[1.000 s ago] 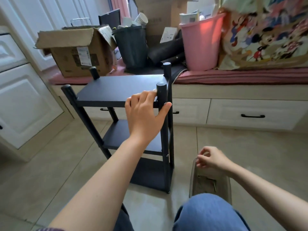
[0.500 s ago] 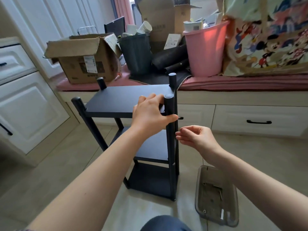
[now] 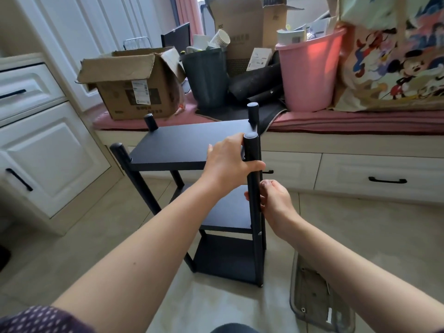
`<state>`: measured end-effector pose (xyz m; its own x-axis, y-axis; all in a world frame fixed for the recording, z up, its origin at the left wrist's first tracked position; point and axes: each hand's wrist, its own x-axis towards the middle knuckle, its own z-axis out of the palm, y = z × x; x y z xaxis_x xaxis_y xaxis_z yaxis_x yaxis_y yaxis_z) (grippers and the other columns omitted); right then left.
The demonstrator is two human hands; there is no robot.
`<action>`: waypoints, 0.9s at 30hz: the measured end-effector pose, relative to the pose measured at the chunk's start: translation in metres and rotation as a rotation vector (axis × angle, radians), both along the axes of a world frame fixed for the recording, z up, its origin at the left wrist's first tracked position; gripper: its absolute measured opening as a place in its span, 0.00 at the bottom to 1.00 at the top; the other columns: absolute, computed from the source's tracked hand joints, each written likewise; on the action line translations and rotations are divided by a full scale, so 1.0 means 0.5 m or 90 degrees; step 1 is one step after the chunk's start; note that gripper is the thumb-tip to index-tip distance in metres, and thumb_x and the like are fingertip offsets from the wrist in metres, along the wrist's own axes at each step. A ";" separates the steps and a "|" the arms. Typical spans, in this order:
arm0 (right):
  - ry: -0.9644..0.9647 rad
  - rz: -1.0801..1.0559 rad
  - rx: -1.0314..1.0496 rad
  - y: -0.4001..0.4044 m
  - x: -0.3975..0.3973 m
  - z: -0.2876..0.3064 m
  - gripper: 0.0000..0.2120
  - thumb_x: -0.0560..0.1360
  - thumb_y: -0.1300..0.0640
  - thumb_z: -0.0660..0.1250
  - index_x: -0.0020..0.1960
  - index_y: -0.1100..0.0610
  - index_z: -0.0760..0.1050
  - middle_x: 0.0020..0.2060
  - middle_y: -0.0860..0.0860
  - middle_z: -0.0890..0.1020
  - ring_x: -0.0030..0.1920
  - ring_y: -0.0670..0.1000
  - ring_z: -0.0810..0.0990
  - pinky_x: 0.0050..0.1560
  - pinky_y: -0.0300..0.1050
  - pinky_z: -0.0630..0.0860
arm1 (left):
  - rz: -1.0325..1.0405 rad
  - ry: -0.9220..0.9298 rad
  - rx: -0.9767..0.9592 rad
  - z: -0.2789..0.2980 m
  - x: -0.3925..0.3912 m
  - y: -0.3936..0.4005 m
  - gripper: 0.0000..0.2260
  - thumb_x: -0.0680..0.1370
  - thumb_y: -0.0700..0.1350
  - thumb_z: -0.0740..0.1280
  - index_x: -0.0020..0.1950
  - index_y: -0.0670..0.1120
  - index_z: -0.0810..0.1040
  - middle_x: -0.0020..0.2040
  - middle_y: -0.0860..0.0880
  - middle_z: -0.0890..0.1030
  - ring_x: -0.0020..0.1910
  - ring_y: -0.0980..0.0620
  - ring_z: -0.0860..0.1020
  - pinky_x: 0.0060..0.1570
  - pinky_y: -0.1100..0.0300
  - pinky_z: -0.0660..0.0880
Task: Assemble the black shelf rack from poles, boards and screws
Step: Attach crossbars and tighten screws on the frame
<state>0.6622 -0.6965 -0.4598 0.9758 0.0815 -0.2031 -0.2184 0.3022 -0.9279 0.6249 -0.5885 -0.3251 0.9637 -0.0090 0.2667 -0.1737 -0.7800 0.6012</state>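
Note:
The black shelf rack (image 3: 182,145) stands upright on the floor with a top, a middle (image 3: 230,212) and a bottom board (image 3: 225,258) between four poles. My left hand (image 3: 228,162) grips the top board's near right corner, thumb wrapped around the near right pole (image 3: 255,248). My right hand (image 3: 276,200) is just below the top board, its fingers closed around that same pole from the right. Whether the fingertips hold anything small is hidden behind the pole.
A clear plastic tray (image 3: 317,299) with small hardware lies on the tiled floor at the lower right. Behind the rack a bench holds a cardboard box (image 3: 134,87), a dark bin (image 3: 206,78) and a pink bucket (image 3: 310,75). White cabinets (image 3: 48,159) stand at the left.
My right hand rose from the tray on the floor to the near right pole and closed on it. My left hand kept its hold on the rack's top corner.

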 end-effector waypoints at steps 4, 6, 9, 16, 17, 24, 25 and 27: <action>-0.036 0.007 -0.017 0.036 0.014 0.033 0.11 0.84 0.55 0.50 0.49 0.57 0.69 0.35 0.54 0.86 0.40 0.52 0.84 0.39 0.46 0.73 | 0.033 -0.034 -0.048 0.021 0.005 0.045 0.13 0.72 0.48 0.78 0.47 0.47 0.76 0.48 0.45 0.83 0.53 0.43 0.79 0.63 0.45 0.71; -0.063 0.016 -0.052 0.061 0.020 0.050 0.11 0.84 0.54 0.50 0.49 0.57 0.69 0.35 0.55 0.86 0.42 0.55 0.82 0.40 0.48 0.72 | 0.045 -0.056 -0.082 0.030 0.002 0.081 0.13 0.72 0.48 0.78 0.50 0.45 0.78 0.50 0.46 0.83 0.55 0.44 0.79 0.63 0.47 0.72; -0.127 0.040 -0.120 0.105 0.022 0.072 0.12 0.85 0.54 0.51 0.51 0.57 0.71 0.37 0.56 0.86 0.43 0.56 0.84 0.43 0.50 0.77 | 0.063 -0.067 -0.125 0.039 -0.005 0.143 0.14 0.72 0.48 0.78 0.53 0.44 0.80 0.52 0.48 0.83 0.57 0.48 0.80 0.61 0.47 0.76; -0.155 0.154 -0.187 0.224 0.025 0.107 0.11 0.84 0.55 0.52 0.49 0.57 0.71 0.41 0.56 0.87 0.48 0.55 0.85 0.49 0.54 0.79 | 0.124 -0.119 -0.220 0.041 -0.023 0.307 0.15 0.72 0.48 0.78 0.55 0.53 0.78 0.50 0.59 0.81 0.52 0.62 0.79 0.53 0.67 0.74; -0.160 0.168 -0.213 0.240 0.022 0.104 0.11 0.84 0.56 0.52 0.50 0.58 0.71 0.41 0.55 0.87 0.48 0.55 0.85 0.47 0.52 0.79 | 0.134 -0.126 -0.229 0.039 -0.029 0.332 0.13 0.72 0.48 0.78 0.52 0.55 0.77 0.48 0.61 0.81 0.49 0.66 0.79 0.48 0.73 0.73; -0.222 0.211 -0.319 0.362 -0.003 0.079 0.13 0.84 0.56 0.52 0.52 0.60 0.73 0.41 0.53 0.85 0.45 0.49 0.82 0.46 0.44 0.74 | 0.204 -0.177 -0.292 0.005 -0.073 0.490 0.11 0.72 0.49 0.78 0.49 0.56 0.78 0.45 0.60 0.83 0.46 0.71 0.79 0.42 0.77 0.74; -0.229 0.216 -0.322 0.379 -0.006 0.076 0.12 0.84 0.56 0.53 0.51 0.59 0.73 0.40 0.53 0.85 0.44 0.48 0.81 0.46 0.44 0.74 | 0.210 -0.181 -0.302 0.000 -0.080 0.507 0.12 0.72 0.49 0.78 0.51 0.56 0.78 0.46 0.60 0.83 0.47 0.69 0.80 0.43 0.76 0.75; -0.241 0.222 -0.320 0.409 -0.009 0.069 0.12 0.84 0.56 0.53 0.48 0.56 0.73 0.38 0.51 0.85 0.45 0.50 0.81 0.49 0.46 0.74 | 0.221 -0.192 -0.329 -0.009 -0.091 0.540 0.12 0.72 0.49 0.78 0.52 0.54 0.79 0.46 0.60 0.83 0.48 0.66 0.81 0.45 0.74 0.76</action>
